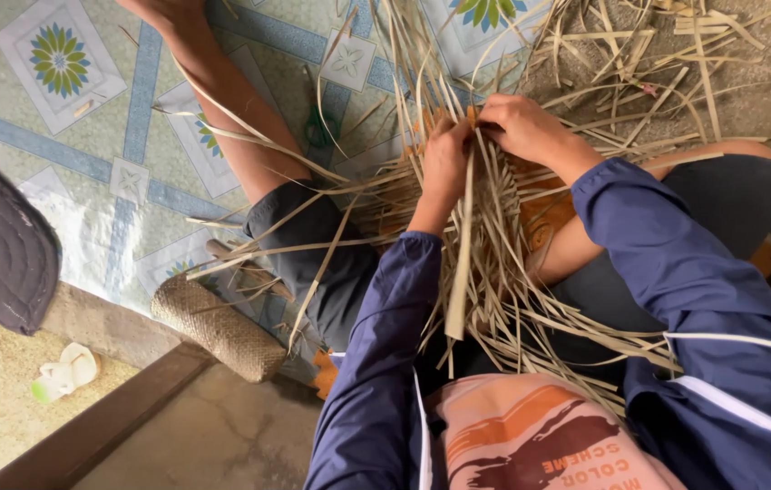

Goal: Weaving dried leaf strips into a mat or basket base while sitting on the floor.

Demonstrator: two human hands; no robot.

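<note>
Patterned blue-and-white floor mat (86, 100) covers the ground, concrete to the far right. Two hands work at mid-scene: the left hand (444, 163) and right hand (522, 127) are both closed, pinching pale bamboo strips (463, 254) whose long axes run near-to-far. One finished woven basket (218, 327) lies near left.

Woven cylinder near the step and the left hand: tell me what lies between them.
In the head view, between the woven cylinder and the left hand lie the person's dark-shorted thigh and loose pale strips fanning across it.

Navy long sleeves (385, 363), white-trimmed; dark shorts (313, 245).
</note>
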